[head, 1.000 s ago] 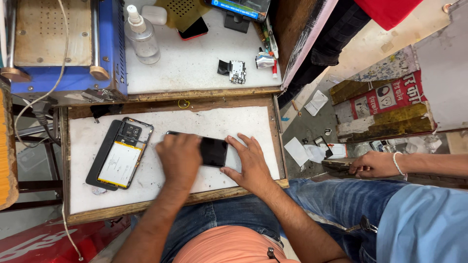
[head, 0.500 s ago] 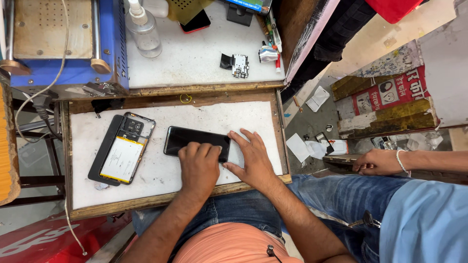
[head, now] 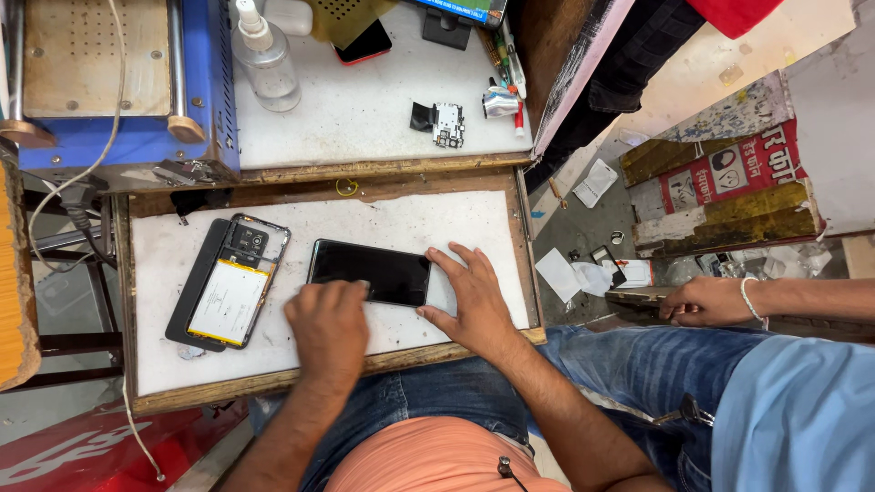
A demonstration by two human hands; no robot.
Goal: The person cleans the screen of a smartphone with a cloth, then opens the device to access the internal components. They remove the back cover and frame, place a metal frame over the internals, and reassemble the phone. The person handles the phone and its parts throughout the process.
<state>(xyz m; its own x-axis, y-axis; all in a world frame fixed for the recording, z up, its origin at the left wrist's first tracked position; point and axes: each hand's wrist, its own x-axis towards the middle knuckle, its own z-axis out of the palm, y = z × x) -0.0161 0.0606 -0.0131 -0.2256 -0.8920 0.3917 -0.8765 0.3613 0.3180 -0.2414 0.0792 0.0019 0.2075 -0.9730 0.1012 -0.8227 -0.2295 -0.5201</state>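
2 hands covering black screen edges

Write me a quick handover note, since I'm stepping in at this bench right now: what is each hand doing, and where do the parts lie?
Left hand: flat on the white work tray, fingertips on the near edge of the black phone screen; grips nothing.
Right hand: spread at the screen's right end, steadying it.
Screen lies flat, dark face up, mid-tray.
Opened phone body, battery showing, lies left of it on a black back cover.
Small circuit board and spray bottle sit on the upper shelf.
Screen and body are separate, not joined.
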